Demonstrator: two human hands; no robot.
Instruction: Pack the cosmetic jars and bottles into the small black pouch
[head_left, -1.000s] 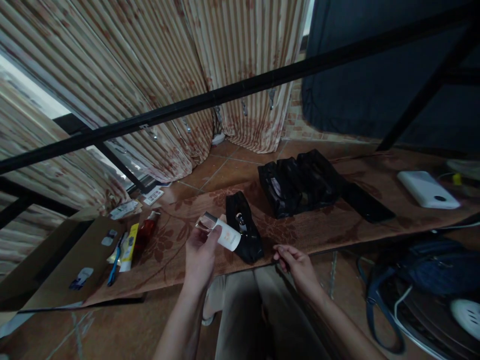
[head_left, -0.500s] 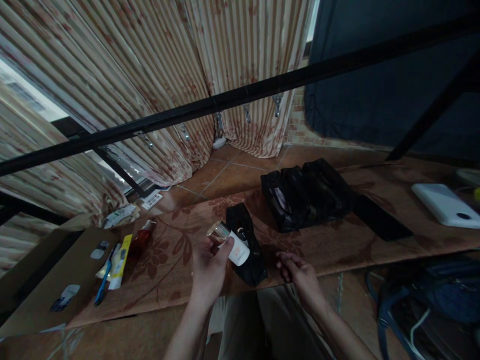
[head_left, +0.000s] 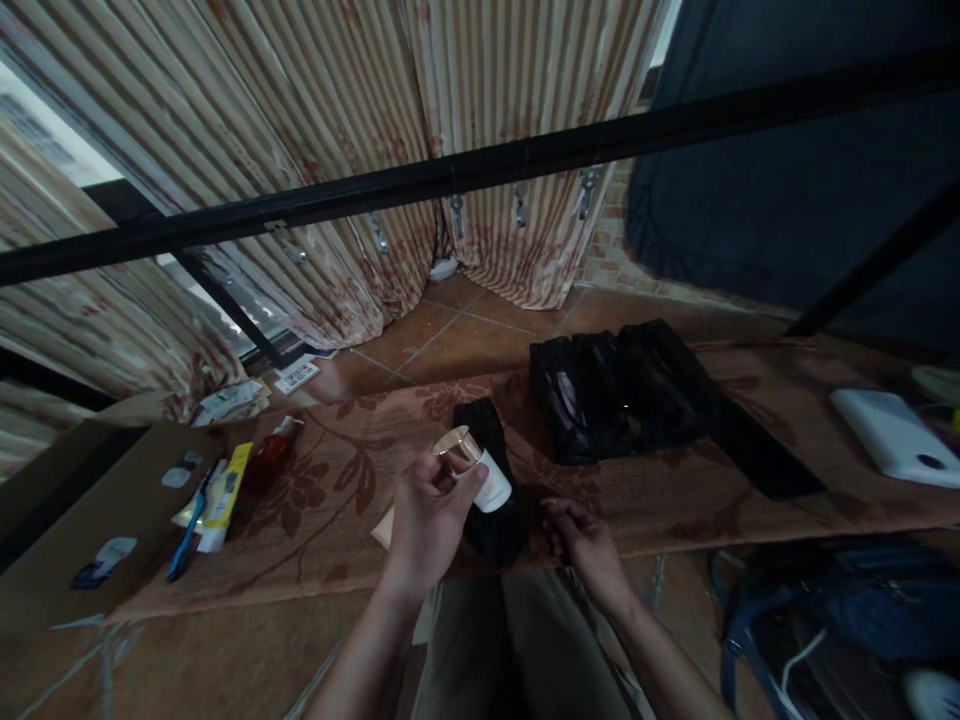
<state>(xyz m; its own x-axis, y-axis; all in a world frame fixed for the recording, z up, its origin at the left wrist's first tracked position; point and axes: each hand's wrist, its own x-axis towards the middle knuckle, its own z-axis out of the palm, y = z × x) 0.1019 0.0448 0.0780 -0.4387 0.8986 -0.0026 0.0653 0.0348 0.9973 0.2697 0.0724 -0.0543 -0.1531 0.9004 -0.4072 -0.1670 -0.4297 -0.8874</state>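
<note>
My left hand [head_left: 427,520] is closed around a small white bottle with a shiny metallic cap [head_left: 480,470], held tilted just above a small black pouch [head_left: 487,480] on the patterned mat [head_left: 675,490]. My right hand [head_left: 581,540] rests with curled fingers at the mat's near edge, right beside the pouch; what it pinches, if anything, I cannot make out.
A larger black organiser bag [head_left: 622,395] and a flat black case [head_left: 765,455] lie further back. A white device [head_left: 892,435] sits at the right. Left, a red bottle [head_left: 270,455], yellow tube [head_left: 221,490] and blue toothbrush [head_left: 187,525] lie by cardboard [head_left: 67,500]. A black bar [head_left: 480,170] crosses overhead.
My left hand has turned the bottle more upright and brought it over the small pouch. My right hand edged left toward the pouch. The view shifted slightly.
</note>
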